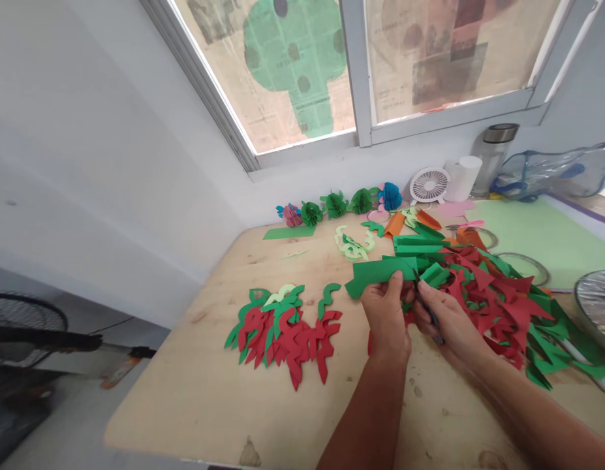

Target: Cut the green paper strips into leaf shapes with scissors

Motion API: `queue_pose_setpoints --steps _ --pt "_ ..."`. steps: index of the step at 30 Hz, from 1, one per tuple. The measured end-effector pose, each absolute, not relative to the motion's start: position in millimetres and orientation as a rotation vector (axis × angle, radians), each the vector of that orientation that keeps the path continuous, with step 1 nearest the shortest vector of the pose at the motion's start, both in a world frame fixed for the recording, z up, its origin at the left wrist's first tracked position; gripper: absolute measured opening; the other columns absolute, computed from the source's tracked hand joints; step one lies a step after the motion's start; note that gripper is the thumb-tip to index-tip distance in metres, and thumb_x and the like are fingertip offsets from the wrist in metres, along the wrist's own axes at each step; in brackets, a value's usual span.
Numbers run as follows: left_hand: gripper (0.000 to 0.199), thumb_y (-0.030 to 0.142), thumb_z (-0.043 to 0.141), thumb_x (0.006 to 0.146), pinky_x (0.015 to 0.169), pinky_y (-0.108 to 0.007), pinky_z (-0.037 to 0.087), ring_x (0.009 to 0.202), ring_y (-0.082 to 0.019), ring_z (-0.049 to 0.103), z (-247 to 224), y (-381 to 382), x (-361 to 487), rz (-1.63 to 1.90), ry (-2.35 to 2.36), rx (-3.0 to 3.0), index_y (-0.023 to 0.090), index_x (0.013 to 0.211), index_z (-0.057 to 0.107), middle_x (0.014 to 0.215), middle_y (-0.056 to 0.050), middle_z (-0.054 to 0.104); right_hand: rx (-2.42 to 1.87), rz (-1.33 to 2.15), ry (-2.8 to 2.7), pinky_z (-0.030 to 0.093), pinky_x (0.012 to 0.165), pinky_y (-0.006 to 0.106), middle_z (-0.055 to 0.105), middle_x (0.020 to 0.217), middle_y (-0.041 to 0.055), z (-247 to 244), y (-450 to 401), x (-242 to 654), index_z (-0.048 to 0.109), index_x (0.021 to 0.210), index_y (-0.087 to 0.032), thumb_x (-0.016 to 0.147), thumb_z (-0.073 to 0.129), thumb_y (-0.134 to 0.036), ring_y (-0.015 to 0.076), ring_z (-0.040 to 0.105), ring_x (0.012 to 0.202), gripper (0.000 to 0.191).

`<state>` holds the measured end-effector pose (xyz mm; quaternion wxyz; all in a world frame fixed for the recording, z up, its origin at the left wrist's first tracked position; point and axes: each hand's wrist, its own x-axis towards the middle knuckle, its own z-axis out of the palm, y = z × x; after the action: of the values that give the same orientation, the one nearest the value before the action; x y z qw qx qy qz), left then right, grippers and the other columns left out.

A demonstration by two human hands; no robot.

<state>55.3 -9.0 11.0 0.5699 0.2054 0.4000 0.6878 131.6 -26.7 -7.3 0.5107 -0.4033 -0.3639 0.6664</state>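
My left hand [386,310] pinches a folded piece of green paper [378,271] above the table. Closed around dark-handled scissors [433,316], my right hand [444,313] meets it from the right, and the blades are at the paper's right end. Most of the blades is hidden by the fingers and paper. To the left lies a pile of red and green wavy paper cut-outs [282,329]. A heap of red and green paper scraps [498,294] spreads beside my right hand.
Several folded paper balls [335,205] line the wall near a small white fan [429,186] and a bottle [495,156]. Pale green cut-outs [354,247] lie behind my hands. A light green sheet [566,241] is at right. The wooden table's [185,385] left edge borders the floor.
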Motion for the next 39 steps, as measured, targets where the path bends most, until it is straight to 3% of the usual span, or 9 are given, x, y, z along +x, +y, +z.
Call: queue_pose_setpoints --steps 8,30,39 --pt "0.028 0.032 0.070 0.058 0.047 -0.021 0.034 0.042 -0.006 0.040 12.2 -9.1 54.4 1.596 0.910 0.504 0.013 0.052 0.050 0.047 0.003 0.048 -0.990 1.594 -0.867 0.012 0.037 0.020 0.029 0.043 -0.0077 -6.7 -26.5 132.0 0.053 0.063 -0.016 0.082 0.051 -0.046 0.0053 0.017 0.038 0.036" --pt "0.029 0.032 0.075 0.046 0.046 -0.022 0.036 0.044 -0.008 0.045 12.0 -6.5 49.4 1.521 1.007 0.499 0.011 0.053 0.056 0.050 0.001 0.053 -1.166 1.532 -0.909 0.011 0.036 0.019 0.027 0.038 -0.0089 -7.0 -25.1 132.0 0.054 0.063 -0.016 0.078 0.053 -0.053 0.0041 0.017 0.036 0.040" --pt "0.024 0.029 0.073 0.051 0.046 -0.022 0.037 0.042 -0.006 0.041 8.8 -3.0 45.2 1.444 1.009 0.567 0.011 0.051 0.057 0.047 0.002 0.050 -1.175 1.524 -0.932 0.012 0.037 0.021 0.029 0.040 -0.0083 -6.6 -26.4 133.2 0.054 0.064 -0.017 0.077 0.052 -0.054 0.0056 0.019 0.036 0.039"
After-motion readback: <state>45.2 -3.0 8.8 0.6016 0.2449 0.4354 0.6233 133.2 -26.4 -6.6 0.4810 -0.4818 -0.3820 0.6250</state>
